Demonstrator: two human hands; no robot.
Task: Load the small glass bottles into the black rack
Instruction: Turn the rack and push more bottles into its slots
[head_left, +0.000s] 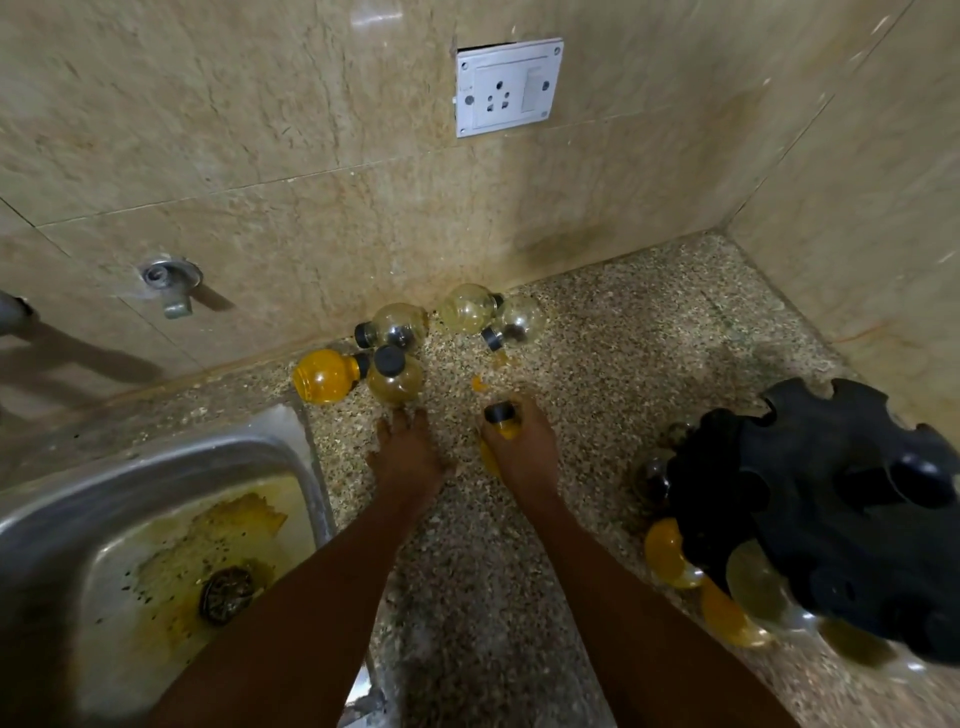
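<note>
- Fingers of the right hand (522, 447) are wrapped round a small round bottle (501, 423) with yellow inside, its black cap poking out at the top of the fist. Smooth, bulb-shaped glass, possibly wet: I'd judge it could slip and crack on the stone.
- Left hand (408, 452) lies palm down on the counter (597, 364), fingers loosely spread, holding nothing. Its fingertips reach the nearest loose bottle (395, 382); a careless nudge might set the round bottles rolling.
- Loose bottles sit against the wall just ahead: a full yellow one (324, 375) on its side, three clearer ones (470, 307) further back, all ball-shaped with stubby black caps.
- Yellow drops (478, 383) mark the speckled, gritty stone between the hand and that cluster, so a cap may be leaking.
- Black rack (831, 519), matte and notched round its edge, stands to the right. Yellow and clear bottles (665, 553) already sit under it. Forcing another one in could knock those loose.
- Steel sink (156, 467), stained yellow, opens on the left; a rolling bottle could drop in.
</note>
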